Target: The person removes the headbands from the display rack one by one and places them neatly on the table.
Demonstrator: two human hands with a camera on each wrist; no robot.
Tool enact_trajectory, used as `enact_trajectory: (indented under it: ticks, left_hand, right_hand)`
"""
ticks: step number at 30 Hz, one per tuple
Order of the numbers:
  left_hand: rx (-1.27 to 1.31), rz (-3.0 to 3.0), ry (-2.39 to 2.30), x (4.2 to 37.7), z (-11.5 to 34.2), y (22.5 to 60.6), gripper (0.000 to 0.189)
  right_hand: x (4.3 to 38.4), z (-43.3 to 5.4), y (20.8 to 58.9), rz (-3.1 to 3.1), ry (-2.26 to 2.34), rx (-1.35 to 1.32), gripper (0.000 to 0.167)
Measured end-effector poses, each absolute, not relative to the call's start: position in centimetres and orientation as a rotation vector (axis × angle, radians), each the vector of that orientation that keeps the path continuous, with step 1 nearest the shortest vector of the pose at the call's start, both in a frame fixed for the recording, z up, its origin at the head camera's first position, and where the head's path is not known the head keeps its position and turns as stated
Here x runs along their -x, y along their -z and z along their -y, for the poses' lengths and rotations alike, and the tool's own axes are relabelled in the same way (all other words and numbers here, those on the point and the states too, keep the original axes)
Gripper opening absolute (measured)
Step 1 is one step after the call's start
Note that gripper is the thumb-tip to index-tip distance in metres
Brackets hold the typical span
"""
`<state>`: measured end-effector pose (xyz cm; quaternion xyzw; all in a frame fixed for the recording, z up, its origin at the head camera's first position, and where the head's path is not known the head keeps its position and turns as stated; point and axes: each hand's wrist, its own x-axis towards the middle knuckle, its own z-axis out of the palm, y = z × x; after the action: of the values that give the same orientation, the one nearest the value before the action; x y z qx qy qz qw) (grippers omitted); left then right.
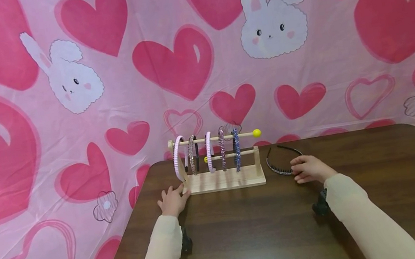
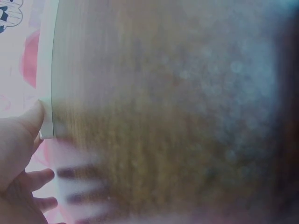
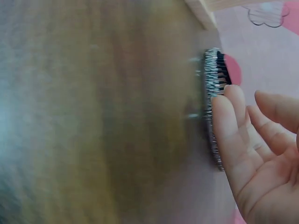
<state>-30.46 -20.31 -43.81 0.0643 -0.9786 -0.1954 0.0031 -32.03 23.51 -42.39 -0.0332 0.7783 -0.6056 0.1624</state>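
A wooden headband rack [image 1: 224,185] carries several headbands on its upper rod: two pale pink ones, one of them the leftmost headband [image 1: 178,158], and glittery ones, including a blue headband [image 1: 237,149] at the right. My left hand [image 1: 174,200] holds the left end of the rack's base, thumb and a finger at its corner, the other fingers spread. Right of the rack lies a black toothed headband [image 1: 279,171] with a glittery outer face. My right hand [image 1: 311,168] is at its near right side, fingertips overlapping the band in the right wrist view, thumb held apart.
The rack stands on a dark wooden table [image 1: 256,238]. A lower rod [image 1: 231,155] with a yellow end runs beneath the upper one, which ends in a yellow ball [image 1: 257,132]. Behind hangs a pink cloth [image 1: 230,68] with hearts and rabbits.
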Motion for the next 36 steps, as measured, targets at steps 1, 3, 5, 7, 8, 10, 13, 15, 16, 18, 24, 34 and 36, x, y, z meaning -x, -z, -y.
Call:
enact_trajectory:
  ticks: [1,3,5,7,8,10,13,15,16,18,24,34,36]
  left_hand:
    - [-0.204,3.07,0.613,30.5,20.3,43.8,0.054]
    - [-0.203,3.068,0.61,30.4,20.2,43.8,0.054]
    - [-0.2,3.068,0.602,30.5,20.2,43.8,0.054]
    - [-0.203,3.072,0.599,30.5,20.2,43.8,0.054]
    - [-0.203,3.072,0.597,30.5,20.2,43.8,0.054]
    - [-0.202,3.073,0.594,30.5,20.2,43.8,0.054]
    - [-0.203,3.077,0.598,30.5,20.2,43.8,0.054]
    - [-0.197,3.076,0.597,30.4,20.2,43.8,0.054]
    - [-0.195,3.077,0.597,30.4,20.2,43.7,0.054]
    - [-0.19,3.076,0.597,30.3,20.2,43.7,0.054]
    - [-0.185,3.073,0.602,30.2,20.1,43.5,0.053]
    - [-0.179,3.062,0.59,30.2,20.1,43.6,0.053]
    - [-0.18,3.059,0.59,30.2,20.1,43.7,0.053]
  right_hand:
    - [32.1,-23.6,42.1,-2.226,1.731,0.112,0.045]
    - [32.2,-23.7,41.6,-2.232,1.744,0.137,0.047]
    - [32.4,-23.7,41.0,-2.233,1.761,0.159,0.049]
    - [32.5,-23.7,40.5,-2.241,1.764,0.19,0.05]
    - [32.5,-23.7,40.2,-2.245,1.763,0.206,0.051]
    - [32.6,-23.7,39.6,-2.241,1.766,0.232,0.051]
    - [32.8,-23.6,38.6,-2.247,1.762,0.256,0.051]
    - [32.9,-23.5,37.8,-2.257,1.754,0.277,0.051]
    - [32.9,-23.5,37.3,-2.272,1.744,0.29,0.052]
    - [33.0,-23.3,36.2,-2.289,1.74,0.306,0.052]
    - [33.2,-22.7,33.2,-2.327,1.744,0.343,0.054]
    - [34.0,-21.4,29.9,-2.437,1.708,0.386,0.051]
    - [34.0,-21.2,29.5,-2.453,1.696,0.412,0.053]
